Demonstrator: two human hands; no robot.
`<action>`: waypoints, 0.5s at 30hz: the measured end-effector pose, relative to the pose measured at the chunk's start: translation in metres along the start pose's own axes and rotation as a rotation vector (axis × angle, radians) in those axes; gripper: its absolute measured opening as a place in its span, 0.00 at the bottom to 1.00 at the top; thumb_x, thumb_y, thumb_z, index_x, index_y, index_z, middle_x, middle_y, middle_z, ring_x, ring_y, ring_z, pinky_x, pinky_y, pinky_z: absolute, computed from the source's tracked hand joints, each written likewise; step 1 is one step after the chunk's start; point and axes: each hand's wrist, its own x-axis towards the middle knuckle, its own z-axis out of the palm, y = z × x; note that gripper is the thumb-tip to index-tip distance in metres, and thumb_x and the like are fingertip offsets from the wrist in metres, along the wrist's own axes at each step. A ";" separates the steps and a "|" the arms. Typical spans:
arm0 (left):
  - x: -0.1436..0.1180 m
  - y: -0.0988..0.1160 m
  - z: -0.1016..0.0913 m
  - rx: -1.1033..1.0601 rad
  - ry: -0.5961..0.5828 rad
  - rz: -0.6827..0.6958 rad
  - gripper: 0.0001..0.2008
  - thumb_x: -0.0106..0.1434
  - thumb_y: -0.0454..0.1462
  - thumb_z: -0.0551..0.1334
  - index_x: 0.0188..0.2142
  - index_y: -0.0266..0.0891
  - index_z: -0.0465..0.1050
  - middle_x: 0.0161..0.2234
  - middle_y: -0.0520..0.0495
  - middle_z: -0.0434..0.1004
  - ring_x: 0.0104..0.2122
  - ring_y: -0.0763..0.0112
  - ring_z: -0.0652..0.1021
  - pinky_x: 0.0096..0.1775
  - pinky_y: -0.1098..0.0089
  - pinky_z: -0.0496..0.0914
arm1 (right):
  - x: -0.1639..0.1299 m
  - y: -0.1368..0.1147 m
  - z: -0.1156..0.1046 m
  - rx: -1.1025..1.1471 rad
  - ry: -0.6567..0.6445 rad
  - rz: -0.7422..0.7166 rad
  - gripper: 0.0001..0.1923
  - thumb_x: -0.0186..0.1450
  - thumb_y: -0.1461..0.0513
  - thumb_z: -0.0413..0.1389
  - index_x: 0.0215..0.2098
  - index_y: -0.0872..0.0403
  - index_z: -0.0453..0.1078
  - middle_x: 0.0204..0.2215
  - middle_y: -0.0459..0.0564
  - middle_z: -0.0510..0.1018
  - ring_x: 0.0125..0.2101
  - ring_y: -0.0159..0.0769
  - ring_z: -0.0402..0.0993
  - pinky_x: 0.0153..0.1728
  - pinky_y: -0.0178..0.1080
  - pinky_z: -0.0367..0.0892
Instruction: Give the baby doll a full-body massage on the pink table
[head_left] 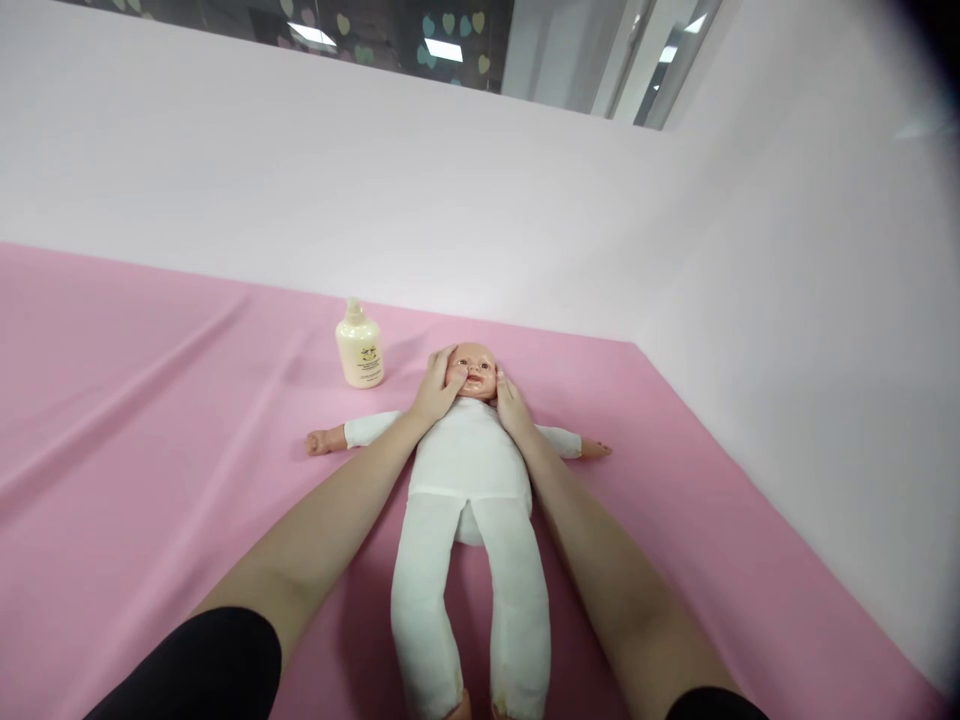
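A baby doll (pixel 471 455) with a white cloth body lies on its back on the pink sheet, its arms spread to the sides and its feet towards me. My left hand (pixel 439 388) cups the left side of its head, fingers along the side and thumb on the cheek near the mouth. Against the opposite side of the head rests my right hand (pixel 513 406), with its thumb by the cheek. Most of the right fingers are hidden behind the head. Between them, the hands hold the doll's head, face up.
A cream-coloured pump bottle (pixel 360 348) with a printed label stands left of the doll's head. Wrinkles run across the pink sheet (pixel 150 420) on the left. A white wall (pixel 300 190) rises behind, another on the right, with a window (pixel 397 40) above.
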 end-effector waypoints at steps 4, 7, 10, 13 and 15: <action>0.001 -0.003 0.001 -0.053 -0.031 -0.037 0.27 0.66 0.49 0.53 0.60 0.39 0.56 0.57 0.37 0.60 0.60 0.58 0.63 0.63 0.54 0.55 | -0.005 -0.012 -0.001 0.028 -0.032 0.048 0.38 0.62 0.42 0.53 0.65 0.49 0.55 0.62 0.48 0.64 0.64 0.42 0.56 0.66 0.48 0.49; 0.003 -0.006 0.002 -0.117 -0.074 -0.097 0.32 0.61 0.49 0.60 0.61 0.41 0.53 0.60 0.38 0.57 0.63 0.57 0.59 0.64 0.54 0.53 | -0.009 -0.019 -0.002 0.052 -0.090 0.026 0.45 0.57 0.46 0.61 0.66 0.51 0.51 0.63 0.52 0.64 0.62 0.43 0.60 0.64 0.46 0.53; 0.004 -0.009 0.004 -0.162 -0.100 -0.135 0.42 0.53 0.48 0.67 0.62 0.40 0.51 0.62 0.37 0.54 0.64 0.53 0.58 0.64 0.53 0.52 | -0.012 -0.023 -0.001 0.101 -0.117 0.047 0.52 0.52 0.49 0.66 0.67 0.52 0.47 0.61 0.54 0.66 0.60 0.44 0.64 0.62 0.46 0.59; 0.005 -0.011 0.005 -0.182 -0.108 -0.146 0.48 0.47 0.48 0.71 0.62 0.40 0.51 0.62 0.36 0.54 0.64 0.50 0.57 0.64 0.52 0.53 | -0.012 -0.024 -0.001 0.152 -0.145 0.037 0.54 0.49 0.52 0.68 0.66 0.52 0.47 0.59 0.55 0.68 0.57 0.44 0.68 0.58 0.46 0.64; 0.006 -0.012 0.004 -0.198 -0.118 -0.141 0.50 0.44 0.48 0.73 0.62 0.40 0.52 0.62 0.36 0.53 0.64 0.49 0.57 0.64 0.52 0.53 | -0.011 -0.022 -0.001 0.159 -0.152 0.024 0.53 0.49 0.53 0.68 0.65 0.52 0.48 0.59 0.56 0.68 0.56 0.44 0.69 0.57 0.46 0.65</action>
